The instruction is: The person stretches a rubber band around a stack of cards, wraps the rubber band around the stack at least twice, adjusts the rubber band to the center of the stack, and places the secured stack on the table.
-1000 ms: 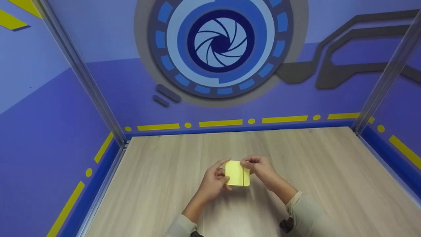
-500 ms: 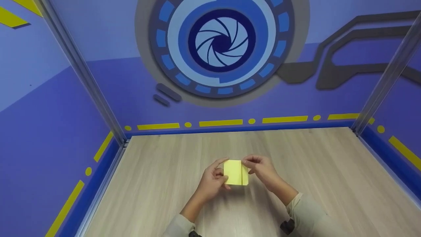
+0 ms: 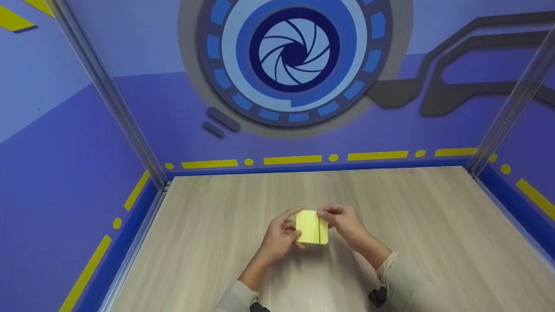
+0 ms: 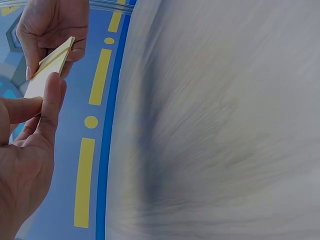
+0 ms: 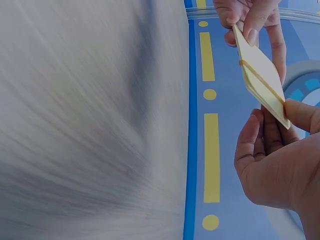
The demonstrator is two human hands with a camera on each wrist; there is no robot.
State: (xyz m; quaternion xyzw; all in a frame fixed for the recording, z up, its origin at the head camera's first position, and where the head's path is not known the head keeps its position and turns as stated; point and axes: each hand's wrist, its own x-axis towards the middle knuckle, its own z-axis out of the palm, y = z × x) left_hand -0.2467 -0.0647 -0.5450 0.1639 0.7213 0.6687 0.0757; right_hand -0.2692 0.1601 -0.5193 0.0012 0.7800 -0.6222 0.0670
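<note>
Near the middle of the head view, a small square pad of yellow sticky notes (image 3: 308, 227) is held up between both hands above the table. A thin rubber band (image 3: 320, 229) runs around it close to its right edge. The left hand (image 3: 279, 236) grips the pad's left side, thumb on the face and a finger along the upper corner. At the top right, the right hand (image 3: 347, 223) pinches the pad by the band. Seen from the right wrist, the pad (image 5: 264, 67) is thin and tilted, and the right thumb (image 5: 300, 115) presses at the band's end.
A light wood-grain table (image 3: 208, 242) lies beneath the hands. Blue printed panels (image 3: 277, 147) with yellow dashes enclose it at the back and both sides, joined by metal corner posts (image 3: 108, 86). Dark wrist straps (image 3: 378, 297) show at the sleeves.
Both hands keep the same grip on the pad. It drifted slightly left, then back right, and the head view shifted a little.
</note>
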